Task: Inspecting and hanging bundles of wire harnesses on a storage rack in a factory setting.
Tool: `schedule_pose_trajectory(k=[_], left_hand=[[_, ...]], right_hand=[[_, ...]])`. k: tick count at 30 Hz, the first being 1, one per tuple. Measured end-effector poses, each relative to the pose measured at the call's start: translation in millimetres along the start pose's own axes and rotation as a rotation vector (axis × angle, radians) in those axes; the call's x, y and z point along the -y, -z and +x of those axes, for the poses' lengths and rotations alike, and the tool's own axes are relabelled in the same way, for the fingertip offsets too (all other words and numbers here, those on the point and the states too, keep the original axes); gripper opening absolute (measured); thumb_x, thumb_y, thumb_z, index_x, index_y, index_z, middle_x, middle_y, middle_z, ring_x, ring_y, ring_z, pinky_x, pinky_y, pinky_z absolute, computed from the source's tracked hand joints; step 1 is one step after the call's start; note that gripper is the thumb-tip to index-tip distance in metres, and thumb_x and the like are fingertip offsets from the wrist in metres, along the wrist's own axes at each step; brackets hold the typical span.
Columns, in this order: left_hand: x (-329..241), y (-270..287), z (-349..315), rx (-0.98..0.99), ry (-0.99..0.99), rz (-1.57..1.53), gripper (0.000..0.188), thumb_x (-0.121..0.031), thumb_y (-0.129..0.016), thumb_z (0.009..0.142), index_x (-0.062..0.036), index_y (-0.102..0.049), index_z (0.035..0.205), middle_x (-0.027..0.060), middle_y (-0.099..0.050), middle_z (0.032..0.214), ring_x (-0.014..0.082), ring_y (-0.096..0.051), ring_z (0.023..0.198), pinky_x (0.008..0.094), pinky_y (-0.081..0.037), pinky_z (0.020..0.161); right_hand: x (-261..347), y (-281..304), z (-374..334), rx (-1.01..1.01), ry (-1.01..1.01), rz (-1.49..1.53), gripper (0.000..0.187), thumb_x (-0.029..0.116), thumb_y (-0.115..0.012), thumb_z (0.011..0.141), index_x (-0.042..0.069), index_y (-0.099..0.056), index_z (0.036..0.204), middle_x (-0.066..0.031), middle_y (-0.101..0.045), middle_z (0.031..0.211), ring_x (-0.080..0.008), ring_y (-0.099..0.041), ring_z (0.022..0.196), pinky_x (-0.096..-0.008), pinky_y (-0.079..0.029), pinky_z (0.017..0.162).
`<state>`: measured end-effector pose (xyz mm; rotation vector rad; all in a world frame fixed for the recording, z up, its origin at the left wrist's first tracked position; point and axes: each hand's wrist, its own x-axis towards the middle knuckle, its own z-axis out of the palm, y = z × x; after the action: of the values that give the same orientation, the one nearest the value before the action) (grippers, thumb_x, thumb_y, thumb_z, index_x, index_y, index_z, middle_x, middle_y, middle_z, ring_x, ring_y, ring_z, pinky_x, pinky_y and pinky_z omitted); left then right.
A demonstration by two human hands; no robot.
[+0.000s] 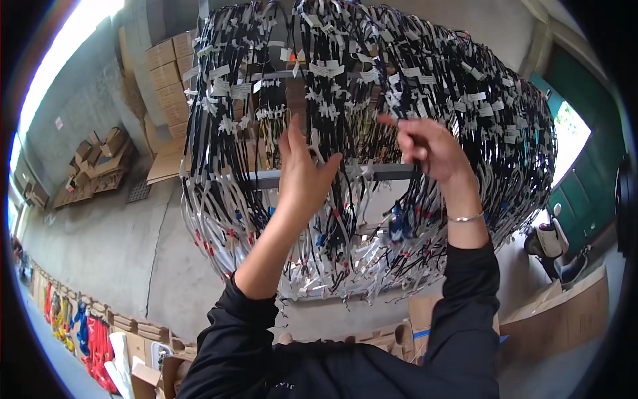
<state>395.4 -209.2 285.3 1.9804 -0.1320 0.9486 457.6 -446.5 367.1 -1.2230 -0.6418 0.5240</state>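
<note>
A large rack hung with dense bundles of black and white cables (495, 126) fills the space before me. White paper tags and white connectors hang among the cables, with red and blue ends lower down. My left hand (304, 166) is raised at the front bundles, fingers stretched up and thumb apart, against or just before the black strands. To its right, my right hand (432, 147) is held up with the index finger extended leftward and the other fingers loosely bent. No object shows in it. A bracelet (465, 218) circles that wrist.
A grey metal bar (392, 171) crosses the rack behind the cables. Stacked cartons (166, 73) and flattened cardboard (100, 169) lie to the left. Coloured cable bundles (100, 342) line the lower left. A scooter (548, 243) and a green door (591, 159) are at the right.
</note>
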Motion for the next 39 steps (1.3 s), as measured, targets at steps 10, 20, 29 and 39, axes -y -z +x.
schedule_pose_trajectory(k=[10, 20, 29, 39], left_hand=[[-32.7, -12.2, -54.2, 0.454, 0.319, -0.957, 0.049, -0.015, -0.053, 0.098, 0.0027, -0.036, 0.141, 0.0140, -0.050, 0.135, 0.0200, -0.049, 0.123, 0.0326, -0.036, 0.105], [5.7, -36.8, -107.2, 0.858, 0.844, -1.379, 0.052, -0.036, -0.035, 0.102, -0.0022, -0.042, 0.141, 0.0083, -0.053, 0.136, 0.0206, -0.053, 0.120, 0.0366, -0.038, 0.105], [-11.7, -9.8, -141.1, 0.868, 0.910, -1.310, 0.058, -0.036, -0.045, 0.098, 0.0046, -0.037, 0.139, 0.0201, -0.056, 0.129, 0.0298, -0.055, 0.121, 0.0444, -0.045, 0.101], [-26.4, 2.5, -145.6, 0.859, 0.795, -1.129, 0.053, -0.004, -0.062, 0.090, 0.0031, -0.038, 0.137, 0.0089, -0.061, 0.115, 0.0159, -0.061, 0.101, 0.0337, -0.051, 0.091]], right_hand=[[-59.3, -27.9, -66.8, 0.007, -0.060, 0.179, 0.033, 0.017, -0.051, 0.097, -0.010, -0.057, 0.116, -0.0231, -0.067, 0.103, -0.0349, -0.068, 0.096, -0.0474, -0.051, 0.093], [-115.3, -11.2, -108.9, -0.166, -0.269, 0.096, 0.035, 0.027, -0.054, 0.099, -0.004, -0.060, 0.115, -0.0108, -0.068, 0.108, -0.0131, -0.066, 0.091, -0.0283, -0.055, 0.080], [-118.1, -38.7, -124.7, -0.102, -0.090, 0.095, 0.059, 0.019, -0.058, 0.089, -0.010, -0.039, 0.137, -0.0289, -0.056, 0.125, -0.0358, -0.062, 0.110, -0.0438, -0.053, 0.093], [-116.6, -53.0, -123.4, -0.122, -0.092, 0.300, 0.053, 0.017, -0.044, 0.087, -0.009, -0.047, 0.133, -0.0265, -0.057, 0.126, -0.0321, -0.061, 0.114, -0.0382, -0.048, 0.101]])
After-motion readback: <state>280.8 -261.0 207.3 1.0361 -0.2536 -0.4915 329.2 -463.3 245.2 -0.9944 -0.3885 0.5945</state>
